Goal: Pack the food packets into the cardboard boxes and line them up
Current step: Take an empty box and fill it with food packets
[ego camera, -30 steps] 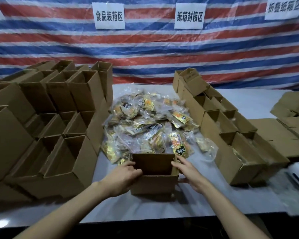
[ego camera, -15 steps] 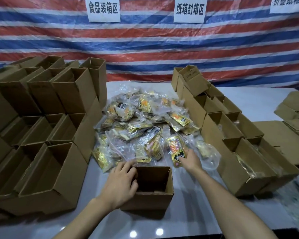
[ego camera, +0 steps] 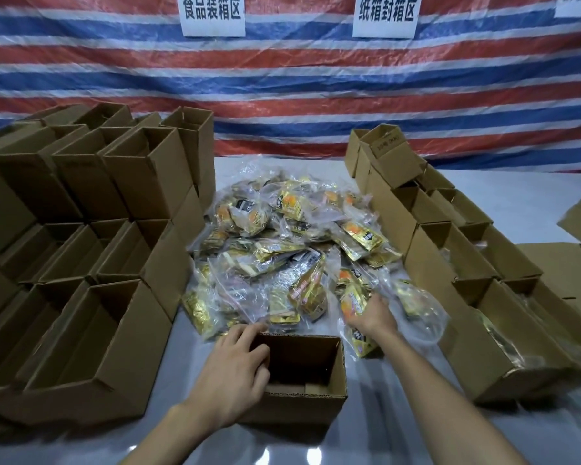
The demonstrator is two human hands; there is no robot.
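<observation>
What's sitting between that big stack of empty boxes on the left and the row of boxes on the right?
In the head view, a heap of food packets in clear bags fills the table between the stack and the row.

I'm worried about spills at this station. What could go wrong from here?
The right hand grips a packet at the near edge of the pile; pulling it may drag neighbouring packets along. The left hand holds the box by its left wall only, so it might tip.
</observation>
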